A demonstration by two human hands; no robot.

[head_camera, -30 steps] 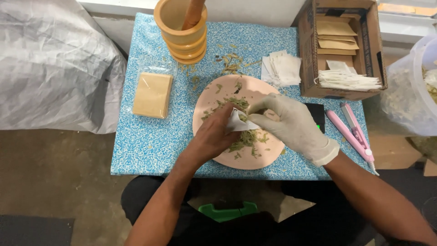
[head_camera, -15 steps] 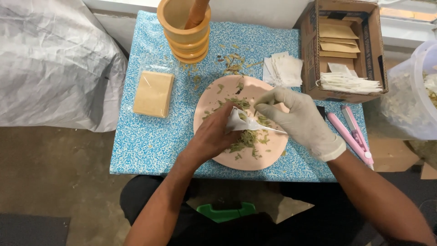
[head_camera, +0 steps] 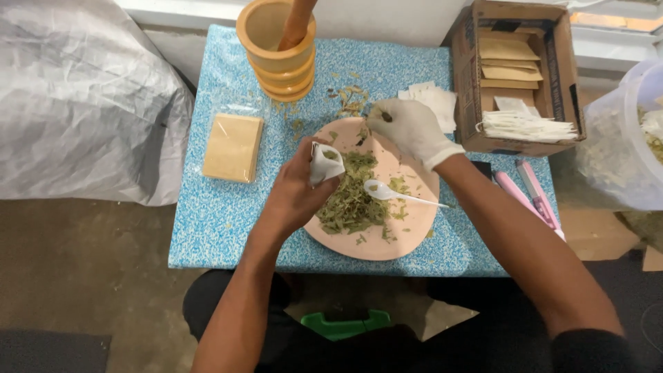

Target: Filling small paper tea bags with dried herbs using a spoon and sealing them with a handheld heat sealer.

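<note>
Left hand [head_camera: 293, 190] pinches white sachet [head_camera: 324, 162] over pink plate [head_camera: 414, 231]; gloved right hand [head_camera: 407, 128] pinches herb bit (spoon [head_camera: 397, 195] lies free). Tan packet [head_camera: 233, 146] left, brown box [head_camera: 521, 72] right.

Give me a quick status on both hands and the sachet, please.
Left hand grips white sachet, open top up. Gloved right hand pinches dried herbs near plate rim. Spoon lies on plate. Nothing in the way.

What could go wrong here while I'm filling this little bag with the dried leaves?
The small white bag is held open in the left hand over the edge of the pink plate; tilted, it could spill. The gloved right hand pinches a bit of leaf beyond the plate's rim, so it may drop onto the table. The white spoon lies loose among the leaves.
</note>
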